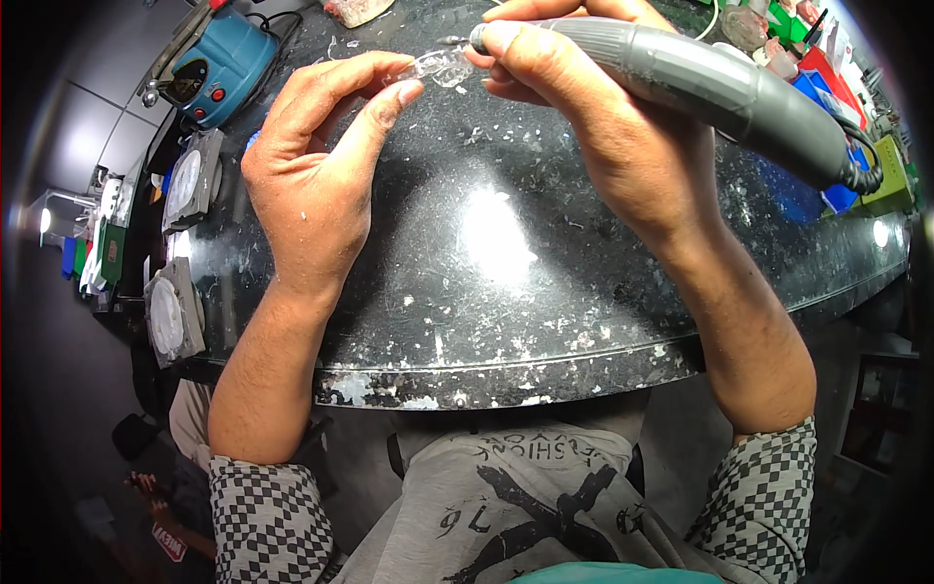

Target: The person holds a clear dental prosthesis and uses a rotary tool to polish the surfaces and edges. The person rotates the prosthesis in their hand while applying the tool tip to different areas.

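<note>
Between the thumb and fingers of my left hand [316, 161] is a small clear plastic dental piece [446, 70], see-through and curved. My right hand [593, 92] grips a thick grey rotary handpiece [696, 78] like a pen, its cable end pointing to the right. The handpiece's short metal bur [450, 41] points left, close above the clear piece; whether it touches cannot be made out. Fingertips of my right hand come close to the clear piece's right end. Pale specks of dust lie on my left hand and wrist.
White scraps dot the black worktop [467, 321]. Left stand a blue machine [219, 68] with red buttons and two grey plates with white plaster [173, 310]. Blue and red bins [835, 83] and a green box [887, 175] stand right. Another person's hand [146, 484] shows lower left.
</note>
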`<state>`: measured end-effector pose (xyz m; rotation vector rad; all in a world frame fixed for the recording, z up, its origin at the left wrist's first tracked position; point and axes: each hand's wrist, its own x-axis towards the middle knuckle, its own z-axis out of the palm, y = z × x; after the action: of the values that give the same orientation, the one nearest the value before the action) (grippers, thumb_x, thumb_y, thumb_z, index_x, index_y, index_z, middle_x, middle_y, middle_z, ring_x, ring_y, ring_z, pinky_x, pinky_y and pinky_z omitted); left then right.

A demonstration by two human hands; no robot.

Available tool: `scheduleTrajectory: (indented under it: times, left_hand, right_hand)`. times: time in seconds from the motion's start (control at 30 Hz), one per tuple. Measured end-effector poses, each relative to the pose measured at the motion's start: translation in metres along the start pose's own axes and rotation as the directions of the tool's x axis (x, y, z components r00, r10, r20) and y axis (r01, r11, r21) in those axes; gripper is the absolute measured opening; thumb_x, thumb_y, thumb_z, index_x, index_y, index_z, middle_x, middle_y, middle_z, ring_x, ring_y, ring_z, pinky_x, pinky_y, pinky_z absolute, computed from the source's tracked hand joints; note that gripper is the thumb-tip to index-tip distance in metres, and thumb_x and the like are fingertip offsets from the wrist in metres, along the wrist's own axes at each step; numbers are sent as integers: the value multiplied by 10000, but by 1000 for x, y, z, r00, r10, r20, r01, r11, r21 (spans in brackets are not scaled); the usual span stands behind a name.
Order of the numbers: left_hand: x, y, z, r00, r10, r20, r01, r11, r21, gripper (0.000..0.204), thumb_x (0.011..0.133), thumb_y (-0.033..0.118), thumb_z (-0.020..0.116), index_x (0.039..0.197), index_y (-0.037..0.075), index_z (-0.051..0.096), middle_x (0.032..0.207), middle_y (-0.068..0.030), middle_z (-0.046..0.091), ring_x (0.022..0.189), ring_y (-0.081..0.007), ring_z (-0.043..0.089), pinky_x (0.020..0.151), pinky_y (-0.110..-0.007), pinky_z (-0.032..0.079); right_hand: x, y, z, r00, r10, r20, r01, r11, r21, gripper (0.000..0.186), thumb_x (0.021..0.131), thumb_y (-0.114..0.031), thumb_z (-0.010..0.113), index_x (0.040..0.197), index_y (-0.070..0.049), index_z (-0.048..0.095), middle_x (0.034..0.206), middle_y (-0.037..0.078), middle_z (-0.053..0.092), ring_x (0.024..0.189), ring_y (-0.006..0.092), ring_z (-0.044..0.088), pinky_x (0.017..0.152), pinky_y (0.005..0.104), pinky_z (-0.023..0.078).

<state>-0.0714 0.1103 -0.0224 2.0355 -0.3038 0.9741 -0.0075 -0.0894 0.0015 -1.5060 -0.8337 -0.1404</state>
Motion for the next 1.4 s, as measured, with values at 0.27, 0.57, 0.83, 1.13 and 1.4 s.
scheduleTrajectory:
  times: [0.27, 0.57, 0.83, 1.13, 1.4]
  left_hand:
    - [0, 3, 0, 1000, 5, 10, -5, 1000, 24, 183, 858, -15, 789, 1034, 35, 778, 995, -45, 735, 935, -109, 699, 849, -238, 554]
    - [-2, 2, 0, 1000, 0, 14, 0, 999, 32, 194, 852, -20, 788, 1036, 41, 784, 987, -48, 741, 913, -108, 697, 822, -233, 551]
    - [-4, 3, -5, 997, -25, 78, 21, 998, 59, 226, 892, -41, 750, 1114, 2, 759, 1059, -62, 702, 980, -124, 684, 892, -251, 565]
    - [-4, 3, -4, 998, -9, 67, 4, 997, 74, 213, 898, -41, 741, 1103, 11, 764, 1056, -58, 701, 975, -121, 685, 894, -249, 566]
    - [-4, 3, -5, 995, 14, 101, -23, 996, 91, 220, 897, -62, 728, 1104, 5, 762, 1062, -61, 693, 979, -123, 688, 891, -244, 573]
  right_hand:
    - [4, 8, -4, 997, 41, 73, -48, 994, 99, 161, 966, -134, 717, 1051, -7, 666, 928, 56, 674, 846, 88, 631, 768, 254, 518]
    - [4, 12, -3, 996, -41, 79, 38, 998, 45, 165, 961, -152, 719, 1037, -14, 672, 917, 61, 670, 844, 105, 632, 766, 273, 514]
    - [1, 2, 0, 998, -34, 54, 37, 997, -66, 165, 962, -157, 717, 1034, -16, 670, 916, 62, 670, 842, 103, 628, 768, 273, 512]
    - [0, -10, 0, 998, 57, 20, -54, 991, -120, 130, 973, -141, 689, 986, -17, 653, 879, 43, 645, 821, 91, 607, 746, 270, 502]
    - [0, -12, -1, 1000, -11, 14, 14, 979, -202, 116, 970, -131, 687, 978, -19, 655, 873, 39, 643, 809, 99, 606, 748, 268, 495]
